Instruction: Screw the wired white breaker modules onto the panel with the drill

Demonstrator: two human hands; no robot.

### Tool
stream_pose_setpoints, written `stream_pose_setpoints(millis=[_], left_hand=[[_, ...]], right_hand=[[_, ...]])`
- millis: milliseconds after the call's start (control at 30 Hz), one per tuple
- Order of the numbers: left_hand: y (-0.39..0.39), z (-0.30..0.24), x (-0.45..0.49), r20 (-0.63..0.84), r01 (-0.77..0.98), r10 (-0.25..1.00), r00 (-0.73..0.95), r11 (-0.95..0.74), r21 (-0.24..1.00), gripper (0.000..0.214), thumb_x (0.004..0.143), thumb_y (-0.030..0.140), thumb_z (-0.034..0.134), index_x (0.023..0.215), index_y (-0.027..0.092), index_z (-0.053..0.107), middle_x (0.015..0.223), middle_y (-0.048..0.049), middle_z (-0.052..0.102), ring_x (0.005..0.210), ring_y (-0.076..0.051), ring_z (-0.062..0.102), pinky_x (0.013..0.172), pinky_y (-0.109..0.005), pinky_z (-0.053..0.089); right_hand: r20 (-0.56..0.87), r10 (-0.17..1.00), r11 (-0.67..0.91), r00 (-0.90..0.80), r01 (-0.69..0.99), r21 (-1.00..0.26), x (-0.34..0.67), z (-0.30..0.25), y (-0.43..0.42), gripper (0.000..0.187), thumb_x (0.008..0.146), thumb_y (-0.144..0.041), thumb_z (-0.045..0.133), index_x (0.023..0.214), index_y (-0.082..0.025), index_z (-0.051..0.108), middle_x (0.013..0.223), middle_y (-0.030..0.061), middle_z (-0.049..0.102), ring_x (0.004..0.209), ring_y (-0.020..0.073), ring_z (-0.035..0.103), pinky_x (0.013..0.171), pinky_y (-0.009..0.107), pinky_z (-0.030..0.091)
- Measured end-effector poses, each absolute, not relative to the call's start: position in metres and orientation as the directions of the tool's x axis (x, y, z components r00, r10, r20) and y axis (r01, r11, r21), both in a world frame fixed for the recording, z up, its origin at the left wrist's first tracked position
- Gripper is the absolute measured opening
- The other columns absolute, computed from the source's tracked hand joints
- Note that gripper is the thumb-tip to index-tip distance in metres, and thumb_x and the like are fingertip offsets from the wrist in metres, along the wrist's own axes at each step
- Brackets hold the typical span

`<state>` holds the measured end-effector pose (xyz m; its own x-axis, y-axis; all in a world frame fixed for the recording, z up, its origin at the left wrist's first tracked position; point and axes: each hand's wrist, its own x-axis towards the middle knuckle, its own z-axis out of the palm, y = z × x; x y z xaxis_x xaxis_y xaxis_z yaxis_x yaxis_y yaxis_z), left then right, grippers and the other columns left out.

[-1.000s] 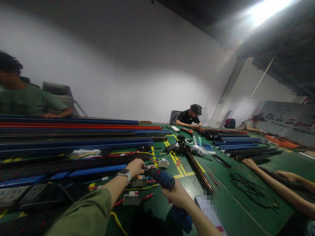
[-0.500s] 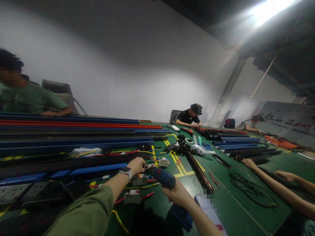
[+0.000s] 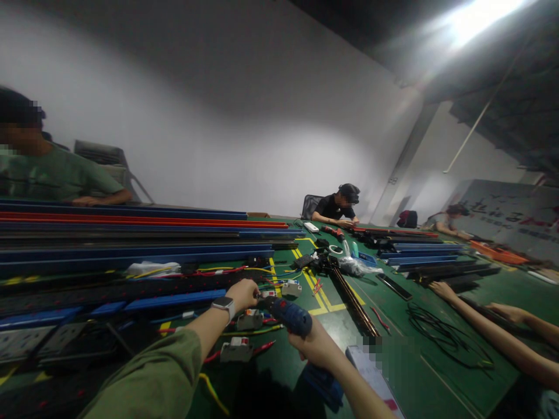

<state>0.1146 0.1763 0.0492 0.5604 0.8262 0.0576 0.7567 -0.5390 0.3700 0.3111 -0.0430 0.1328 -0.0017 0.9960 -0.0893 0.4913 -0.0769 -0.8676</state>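
Observation:
My right hand [image 3: 315, 347] is wrapped round the grip of a blue cordless drill [image 3: 290, 316] that points left. The drill's tip meets a small grey part at my left hand [image 3: 243, 293], which is closed in a pinch on that part; I cannot make out what it is. A smartwatch [image 3: 222, 305] sits on my left wrist, and the sleeve is olive green. White circuit breakers [image 3: 236, 350] with red and yellow wires lie on the green table [image 3: 393, 361] just below both hands.
Long blue, red and black rails [image 3: 131, 233] run along the table's left side. A black rail [image 3: 351, 302] and coiled black cable [image 3: 441, 334] lie to the right. Another person's forearms [image 3: 480, 326] rest at the right edge. Other people sit at the left and far end.
Almost nothing has changed; both hands and the drill stay in the same place, with only a slight shift of the view.

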Motion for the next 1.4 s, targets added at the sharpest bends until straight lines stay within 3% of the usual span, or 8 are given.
stream_pose_setpoints(millis=[1400], left_hand=[[0.170,0.058,0.117,0.009,0.782,0.848,0.530,-0.492,0.383,0.022,0.072,0.028,0.071,0.091,0.026,0.082,0.091,-0.0079,0.078,0.091,-0.022,0.071,0.079,-0.024,0.049]], right_hand=[[-0.097,0.995,-0.080,-0.012,0.469,-0.880,0.311,0.131,-0.043,0.032,0.075,-0.012,0.058,0.105,-0.022,0.050,0.062,-0.0107,0.052,0.044,0.0067,0.052,0.043,0.016,0.042]])
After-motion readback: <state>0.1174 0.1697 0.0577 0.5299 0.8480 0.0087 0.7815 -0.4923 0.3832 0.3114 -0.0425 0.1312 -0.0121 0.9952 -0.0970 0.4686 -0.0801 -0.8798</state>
